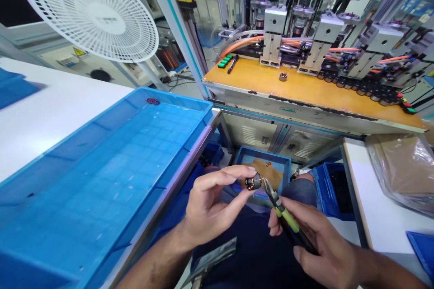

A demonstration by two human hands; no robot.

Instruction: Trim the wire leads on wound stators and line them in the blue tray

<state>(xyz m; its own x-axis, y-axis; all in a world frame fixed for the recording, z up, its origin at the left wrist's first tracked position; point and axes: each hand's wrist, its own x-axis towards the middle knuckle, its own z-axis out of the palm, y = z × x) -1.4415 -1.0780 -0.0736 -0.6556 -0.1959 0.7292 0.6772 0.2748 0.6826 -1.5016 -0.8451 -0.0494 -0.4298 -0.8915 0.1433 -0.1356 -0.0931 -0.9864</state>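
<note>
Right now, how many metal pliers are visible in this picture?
1: the green and black handled pliers are in the right hand, tips near the small dark copper-wound cylinder in the left hand. Others may be hidden.

Dark cylindrical core, copper windings, turned sideways, black-and-green pliers slanted, tips beside thin wire.
</note>
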